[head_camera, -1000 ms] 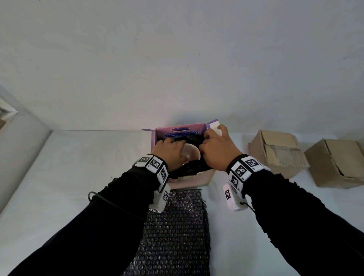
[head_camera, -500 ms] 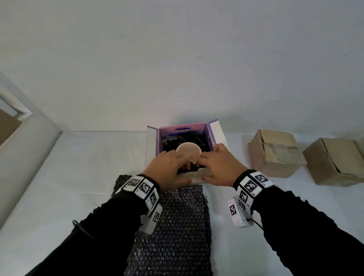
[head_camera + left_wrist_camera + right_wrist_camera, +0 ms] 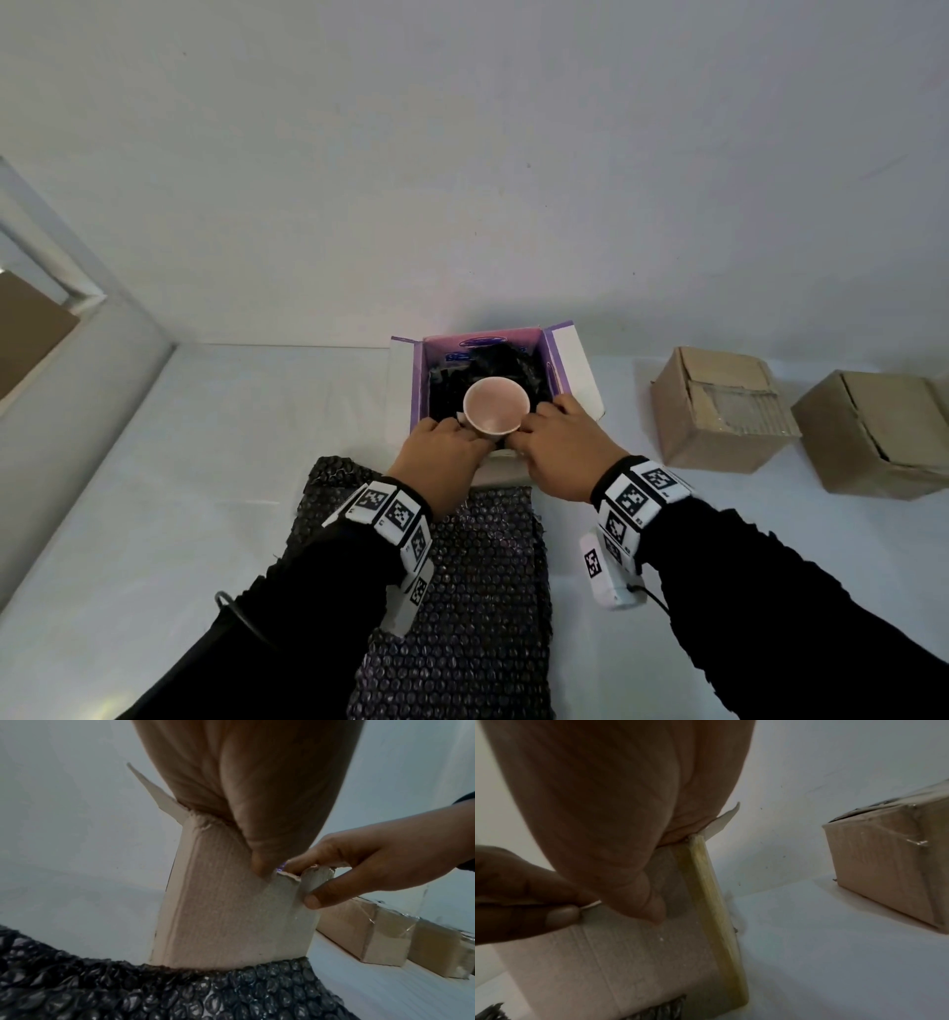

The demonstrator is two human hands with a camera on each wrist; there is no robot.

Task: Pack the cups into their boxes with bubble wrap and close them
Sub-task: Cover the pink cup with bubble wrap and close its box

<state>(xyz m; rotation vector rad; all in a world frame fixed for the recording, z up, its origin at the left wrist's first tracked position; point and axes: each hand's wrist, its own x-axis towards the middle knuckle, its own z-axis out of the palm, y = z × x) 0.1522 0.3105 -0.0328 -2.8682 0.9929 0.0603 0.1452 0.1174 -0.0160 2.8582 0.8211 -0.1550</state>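
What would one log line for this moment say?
left hand: grips near flap | right hand: grips same flap | cup: in open box, on bubble wrap | flaps: not closed

Dim, flat light; wrist views blurred — edges warped

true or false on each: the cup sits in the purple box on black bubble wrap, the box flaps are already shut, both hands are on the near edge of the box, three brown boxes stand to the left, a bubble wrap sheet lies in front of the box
1. The cup sits in the purple box on black bubble wrap. True.
2. The box flaps are already shut. False: the flaps stand open and the cup shows.
3. The left hand and right hand both grip the box's near edge. True.
4. Three brown boxes stand to the left. False: two brown boxes show in the head view, to the right.
5. A bubble wrap sheet lies in front of the box. True.
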